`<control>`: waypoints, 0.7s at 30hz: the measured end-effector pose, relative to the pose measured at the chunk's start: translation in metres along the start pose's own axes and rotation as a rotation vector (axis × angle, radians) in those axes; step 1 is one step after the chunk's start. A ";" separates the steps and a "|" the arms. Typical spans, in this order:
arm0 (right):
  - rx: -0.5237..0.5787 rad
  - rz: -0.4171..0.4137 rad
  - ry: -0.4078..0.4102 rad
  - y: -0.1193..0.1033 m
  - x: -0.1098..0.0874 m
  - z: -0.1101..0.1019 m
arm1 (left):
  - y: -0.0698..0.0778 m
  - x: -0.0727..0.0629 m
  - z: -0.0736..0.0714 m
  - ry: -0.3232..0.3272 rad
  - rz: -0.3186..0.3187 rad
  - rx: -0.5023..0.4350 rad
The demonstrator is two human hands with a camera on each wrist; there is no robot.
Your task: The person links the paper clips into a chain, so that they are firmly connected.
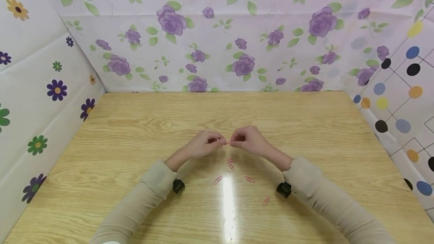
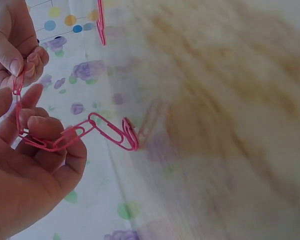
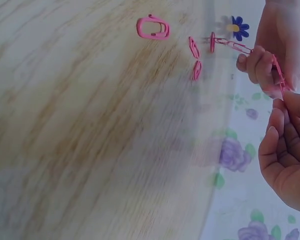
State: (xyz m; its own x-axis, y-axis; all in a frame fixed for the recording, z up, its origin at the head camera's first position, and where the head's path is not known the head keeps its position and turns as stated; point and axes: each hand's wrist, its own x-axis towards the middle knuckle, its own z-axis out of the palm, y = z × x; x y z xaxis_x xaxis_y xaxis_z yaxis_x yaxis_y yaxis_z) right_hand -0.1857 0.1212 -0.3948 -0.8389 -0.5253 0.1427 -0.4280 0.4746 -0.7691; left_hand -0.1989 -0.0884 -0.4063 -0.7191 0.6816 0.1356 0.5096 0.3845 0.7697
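My left hand (image 1: 205, 144) and right hand (image 1: 250, 140) meet fingertip to fingertip above the middle of the table. Between them runs a chain of linked pink paper clips (image 2: 132, 135). The left fingers curl round the chain, which lies across them and dangles past them in the left wrist view. My right thumb and forefinger pinch the clip at the chain's upper end, seen in both wrist views. From the head, only a short pink piece shows between the hands. Just in front of the hands lie two loose pink paper clips (image 1: 231, 165), close together.
More loose pink clips lie nearer me: a left one (image 1: 217, 180), a right one (image 1: 250, 179) and one farther right (image 1: 266, 201). The wooden table (image 1: 135, 123) backs onto a flowered cloth (image 1: 217, 48). Patterned sheets hang at both sides.
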 end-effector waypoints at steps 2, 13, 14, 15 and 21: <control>-0.001 -0.009 0.002 0.000 0.000 0.001 | -0.001 0.001 0.000 -0.017 0.003 -0.021; 0.010 0.018 0.018 0.001 -0.001 0.001 | 0.001 0.000 0.001 0.016 0.005 0.009; 0.008 0.024 0.013 0.001 -0.001 0.000 | 0.000 0.000 0.001 0.027 0.000 0.013; 0.005 0.026 0.007 0.002 -0.003 -0.001 | 0.000 0.000 0.001 0.037 -0.006 0.010; -0.016 0.034 -0.068 0.012 -0.015 -0.005 | -0.002 -0.001 0.003 0.065 -0.020 -0.029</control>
State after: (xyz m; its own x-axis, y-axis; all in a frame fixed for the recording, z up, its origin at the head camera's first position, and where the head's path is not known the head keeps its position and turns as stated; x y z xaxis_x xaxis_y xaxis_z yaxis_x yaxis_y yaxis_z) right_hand -0.1795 0.1384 -0.4031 -0.8285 -0.5552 0.0729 -0.4051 0.5043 -0.7626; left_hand -0.1983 -0.0879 -0.4096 -0.7586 0.6317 0.1598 0.4819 0.3790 0.7900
